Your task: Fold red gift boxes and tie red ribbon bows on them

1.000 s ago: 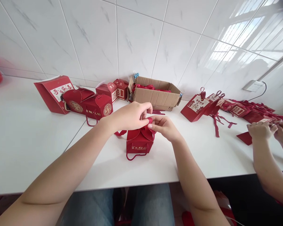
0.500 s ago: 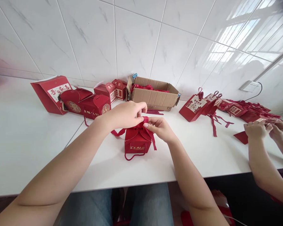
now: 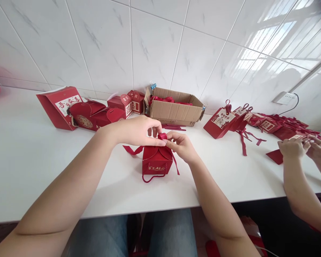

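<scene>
A small red gift box [image 3: 156,163] with gold lettering and a twisted cord handle [image 3: 152,178] stands on the white table in front of me. Above its folded top, a red ribbon [image 3: 162,136] forms a loop. My left hand [image 3: 141,132] comes over from the left, its thumb and fingers closed on the ribbon. From the right, my right hand [image 3: 182,144] pinches the same ribbon near the base of the loop. One ribbon tail hangs out to the left of the box and another trails down its right side. My fingers partly hide the knot area.
Behind the box is a cardboard carton [image 3: 173,110] of red ribbons. Several red boxes [image 3: 82,114] stand at left, and red tagged boxes [image 3: 219,123] at right. A co-worker's hands [image 3: 294,148] handle red pieces at far right. A power strip [image 3: 285,97] is on the wall.
My left thumb has come down and across toward my right fingertips. The ribbon loop now stands more visibly between my hands, and the right tail has swung slightly outward.
</scene>
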Tool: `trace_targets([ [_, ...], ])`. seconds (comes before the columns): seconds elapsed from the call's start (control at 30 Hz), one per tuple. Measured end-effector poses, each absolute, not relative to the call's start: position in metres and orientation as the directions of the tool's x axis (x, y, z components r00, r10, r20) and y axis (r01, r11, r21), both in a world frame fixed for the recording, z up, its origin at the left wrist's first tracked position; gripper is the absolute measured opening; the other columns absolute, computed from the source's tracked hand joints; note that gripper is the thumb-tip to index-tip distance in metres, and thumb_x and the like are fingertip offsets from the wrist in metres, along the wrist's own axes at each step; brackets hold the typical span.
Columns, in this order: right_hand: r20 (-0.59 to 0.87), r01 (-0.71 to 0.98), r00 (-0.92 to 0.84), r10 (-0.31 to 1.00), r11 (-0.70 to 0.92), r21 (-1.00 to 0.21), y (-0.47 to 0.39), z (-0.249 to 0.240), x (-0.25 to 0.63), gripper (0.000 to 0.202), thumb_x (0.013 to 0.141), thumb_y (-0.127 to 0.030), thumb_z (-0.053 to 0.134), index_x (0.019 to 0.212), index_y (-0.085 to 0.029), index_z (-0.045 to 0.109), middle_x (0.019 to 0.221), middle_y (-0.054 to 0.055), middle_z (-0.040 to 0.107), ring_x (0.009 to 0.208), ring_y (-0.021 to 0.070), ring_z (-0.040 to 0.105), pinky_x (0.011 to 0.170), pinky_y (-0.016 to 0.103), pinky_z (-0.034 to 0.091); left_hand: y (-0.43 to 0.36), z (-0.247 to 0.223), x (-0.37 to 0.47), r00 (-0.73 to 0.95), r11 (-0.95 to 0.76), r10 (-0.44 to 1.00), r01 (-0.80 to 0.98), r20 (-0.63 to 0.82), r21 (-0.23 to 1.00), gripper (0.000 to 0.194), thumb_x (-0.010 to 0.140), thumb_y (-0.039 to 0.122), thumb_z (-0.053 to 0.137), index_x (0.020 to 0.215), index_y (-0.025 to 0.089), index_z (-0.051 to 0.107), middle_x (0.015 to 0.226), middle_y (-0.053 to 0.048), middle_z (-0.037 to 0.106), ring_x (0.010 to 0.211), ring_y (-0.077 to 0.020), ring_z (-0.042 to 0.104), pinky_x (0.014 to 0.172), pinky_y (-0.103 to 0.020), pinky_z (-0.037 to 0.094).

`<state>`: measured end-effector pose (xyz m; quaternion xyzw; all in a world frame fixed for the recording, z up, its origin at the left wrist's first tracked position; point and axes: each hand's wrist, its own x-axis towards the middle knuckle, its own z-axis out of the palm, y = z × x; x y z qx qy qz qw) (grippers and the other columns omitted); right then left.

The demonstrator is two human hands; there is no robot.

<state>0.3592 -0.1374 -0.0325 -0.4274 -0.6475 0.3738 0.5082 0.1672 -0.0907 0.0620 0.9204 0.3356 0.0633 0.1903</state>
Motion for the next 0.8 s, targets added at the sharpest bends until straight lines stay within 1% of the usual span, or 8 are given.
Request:
trace_targets([
  [0.07,0.352,0.189,-0.106,0.930,0.366,-0.911,-0.138,-0.032,0.358,0.026,0.077,-0.046,0.070,0.074,-0.020,0.066,0.083,0.002,0.062,0.076,0.0134,0.053,0.071,0.029,0.043,-0.092,0.061,0.171,0.752,-0.693,0.660,0.600,0.015,0.399,0.039,0.075,0.059,0.057,0.088,0.023,0.068,0.091,-0.004,0.070,0.072,-0.0175,0.061,0.058,-0.026,0.039],
  [0.13,0.357,0.188,-0.100,0.929,0.370,-0.910,-0.138,-0.033,0.357,0.027,0.076,-0.047,0.070,0.074,-0.020,0.065,0.083,0.002,0.063,0.076,0.0137,0.053,0.072,0.029,0.044,-0.092,0.059,0.174,0.744,-0.704,0.664,0.591,0.070,0.393,0.034,0.078,0.053,0.055,0.082,0.021,0.068,0.086,-0.004,0.070,0.068,-0.0167,0.060,0.057,-0.026,0.038],
  [0.27,0.326,0.156,-0.100,0.940,0.338,-0.928,-0.138,-0.036,0.357,0.025,0.075,-0.045,0.072,0.078,-0.020,0.065,0.080,0.001,0.064,0.071,0.0124,0.054,0.068,0.028,0.045,-0.093,0.057,0.176,0.744,-0.722,0.655,0.567,0.129,0.396,0.025,0.081,0.041,0.052,0.084,0.023,0.069,0.079,-0.002,0.069,0.062,-0.0152,0.056,0.056,-0.027,0.037],
  [0.5,0.239,-0.023,-0.131,0.962,0.238,-0.971,-0.138,-0.037,0.356,0.025,0.072,-0.040,0.076,0.079,-0.019,0.064,0.081,0.002,0.067,0.070,0.0119,0.061,0.068,0.028,0.050,-0.089,0.056,0.174,0.726,-0.715,0.674,0.590,0.141,0.375,0.029,0.083,0.045,0.049,0.083,0.023,0.068,0.075,-0.003,0.067,0.062,-0.0166,0.054,0.057,-0.028,0.035],
  [0.6,0.196,-0.066,-0.141,0.970,0.188,-0.980,-0.139,-0.033,0.355,0.028,0.068,-0.040,0.078,0.076,-0.018,0.063,0.079,0.001,0.069,0.071,0.0121,0.063,0.067,0.026,0.052,-0.082,0.051,0.169,0.718,-0.681,0.694,0.629,0.054,0.375,0.035,0.085,0.051,0.044,0.079,0.024,0.065,0.071,-0.004,0.064,0.058,-0.0169,0.053,0.054,-0.028,0.033],
  [0.67,0.161,-0.053,-0.160,0.974,0.154,-0.987,-0.140,-0.031,0.356,0.029,0.067,-0.041,0.079,0.075,-0.018,0.062,0.077,0.001,0.070,0.069,0.0120,0.064,0.063,0.025,0.052,-0.077,0.048,0.166,0.719,-0.654,0.692,0.661,-0.063,0.369,0.037,0.085,0.054,0.043,0.077,0.024,0.062,0.070,-0.004,0.064,0.055,-0.0167,0.052,0.052,-0.028,0.032],
  [0.73,0.135,-0.049,-0.186,0.973,0.128,-0.991,-0.140,-0.031,0.358,0.030,0.067,-0.041,0.079,0.075,-0.019,0.061,0.076,0.001,0.070,0.068,0.0121,0.065,0.060,0.024,0.052,-0.074,0.046,0.164,0.722,-0.644,0.669,0.682,-0.178,0.346,0.034,0.082,0.055,0.047,0.077,0.024,0.060,0.074,-0.004,0.065,0.057,-0.0173,0.054,0.051,-0.028,0.032],
  [0.8,0.126,-0.057,-0.221,0.967,0.116,-0.992,-0.140,-0.032,0.360,0.029,0.067,-0.041,0.079,0.076,-0.019,0.062,0.077,0.002,0.072,0.071,0.0128,0.067,0.061,0.024,0.053,-0.074,0.044,0.164,0.729,-0.657,0.641,0.683,-0.241,0.319,0.030,0.076,0.052,0.055,0.076,0.023,0.058,0.080,-0.006,0.066,0.060,-0.0184,0.056,0.051,-0.027,0.033],
])
